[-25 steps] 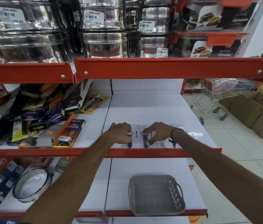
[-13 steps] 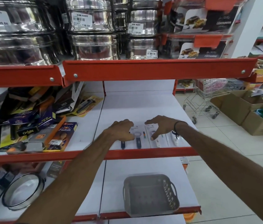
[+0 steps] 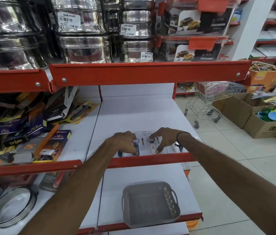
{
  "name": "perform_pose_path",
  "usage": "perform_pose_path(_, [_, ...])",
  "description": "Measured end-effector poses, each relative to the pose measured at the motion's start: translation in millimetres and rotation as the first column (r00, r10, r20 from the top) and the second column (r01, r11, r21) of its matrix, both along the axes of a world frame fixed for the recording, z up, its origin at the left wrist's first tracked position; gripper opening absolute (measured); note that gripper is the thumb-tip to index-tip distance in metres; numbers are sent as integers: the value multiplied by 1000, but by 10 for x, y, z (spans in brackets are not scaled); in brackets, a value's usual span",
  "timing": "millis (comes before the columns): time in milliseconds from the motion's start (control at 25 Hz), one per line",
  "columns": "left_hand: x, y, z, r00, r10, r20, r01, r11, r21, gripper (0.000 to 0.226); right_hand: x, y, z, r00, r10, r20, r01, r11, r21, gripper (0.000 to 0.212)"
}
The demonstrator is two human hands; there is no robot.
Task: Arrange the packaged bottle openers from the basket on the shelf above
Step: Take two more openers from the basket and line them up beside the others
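Note:
Packaged bottle openers lie side by side at the front of the white middle shelf (image 3: pixel 139 114). My left hand (image 3: pixel 123 141) rests fingers-down on a pack with a blue-handled opener (image 3: pixel 136 146). My right hand (image 3: pixel 162 138) has its fingertips spread on a pack with a white-handled opener (image 3: pixel 152 146). Another pack (image 3: pixel 174 147) lies partly hidden under my right wrist. The grey plastic basket (image 3: pixel 150 203) stands on the lower shelf, directly below, and looks empty.
Boxed knives and kitchen tools (image 3: pixel 32 126) are piled on the shelf section to the left. Steel tins (image 3: pixel 83 31) and container boxes fill the shelf above. A round sieve (image 3: pixel 13 206) lies lower left. A shopping trolley (image 3: pixel 206 102) and cardboard boxes (image 3: pixel 259 119) stand on the floor at right.
Both hands stay on the packs at the shelf front, drawn slightly apart; the right hand's fingers now spread over the white-handled pack. The view has shifted a little.

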State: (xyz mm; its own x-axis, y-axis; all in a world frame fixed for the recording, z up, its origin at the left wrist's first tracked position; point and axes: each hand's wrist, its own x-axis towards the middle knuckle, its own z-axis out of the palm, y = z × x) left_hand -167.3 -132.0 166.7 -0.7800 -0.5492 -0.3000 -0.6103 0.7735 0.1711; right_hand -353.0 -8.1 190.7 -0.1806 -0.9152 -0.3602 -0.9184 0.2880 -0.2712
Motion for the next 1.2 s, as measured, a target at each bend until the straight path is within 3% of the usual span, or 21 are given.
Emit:
perform_pose_path(160, [-72,-4,66,998,1,61,-2,1000,29,76,-22,17,40,1000,5,3,-5,1000,8,86])
perform_pose_path(280, [-170,48,120,999,17,-44,-14,998,63,76,-205,126,125,999,-44,0,44,999,-18,93])
perform_pose_path(400, [-296,183,143,989,-36,-145,45,997,66,81,-467,296,192,994,-52,-97,55,998,26,92])
perform_pose_path(640, [-353,365,18,983,-129,-132,127,992,-28,70,-574,400,99,994,-72,-77,76,996,49,84])
perform_pose_path(1200, [-390,414,22,991,-112,-70,107,991,-83,76,-379,288,108,997,-55,-61,56,998,15,82])
